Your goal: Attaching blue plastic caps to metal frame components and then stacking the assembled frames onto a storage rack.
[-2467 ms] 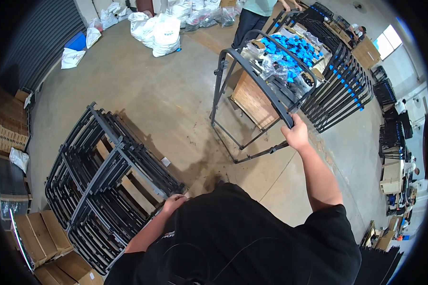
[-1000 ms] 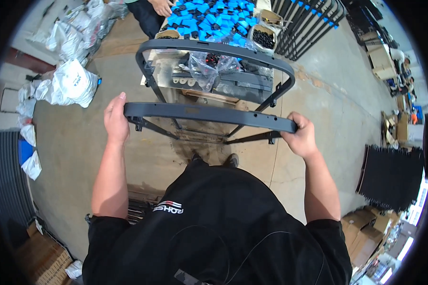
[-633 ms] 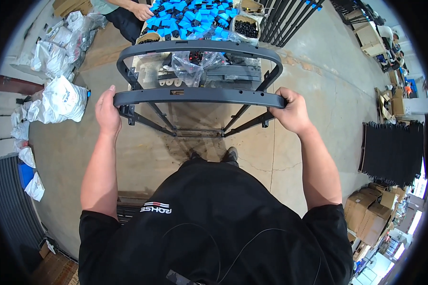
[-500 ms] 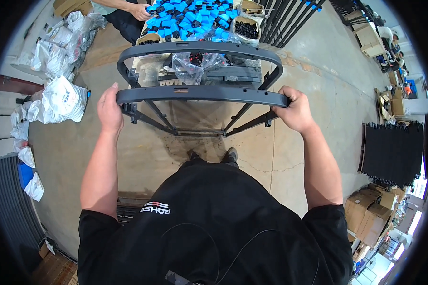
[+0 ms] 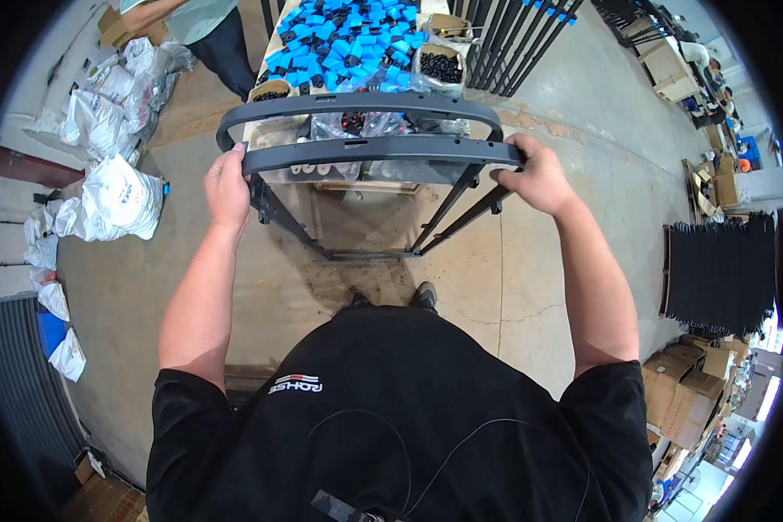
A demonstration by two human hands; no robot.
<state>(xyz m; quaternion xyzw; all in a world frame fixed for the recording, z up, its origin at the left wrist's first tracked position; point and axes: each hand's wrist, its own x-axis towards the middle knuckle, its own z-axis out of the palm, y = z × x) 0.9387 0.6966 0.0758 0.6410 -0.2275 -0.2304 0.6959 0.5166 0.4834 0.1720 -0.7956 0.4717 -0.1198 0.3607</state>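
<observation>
I hold a dark grey metal frame (image 5: 370, 150) level in front of my chest, its curved top bars across the view and its legs pointing down toward the floor. My left hand (image 5: 227, 184) grips the left end of the near bar. My right hand (image 5: 538, 177) grips the right end. Just beyond the frame stands a table (image 5: 278, 61) covered with blue plastic parts (image 5: 344, 30) and clear bags of small black pieces (image 5: 443, 66).
Another person (image 5: 202, 22) stands at the table's far left corner. White filled sacks (image 5: 117, 196) lie on the concrete floor at left. Black frames lean behind the table (image 5: 518, 35) and stack at right (image 5: 722, 274). Cardboard boxes (image 5: 692, 396) sit lower right.
I have turned from the stack of frames and carried this frame to the table. Over the last second it came closer to the table and both hands kept their grip.
</observation>
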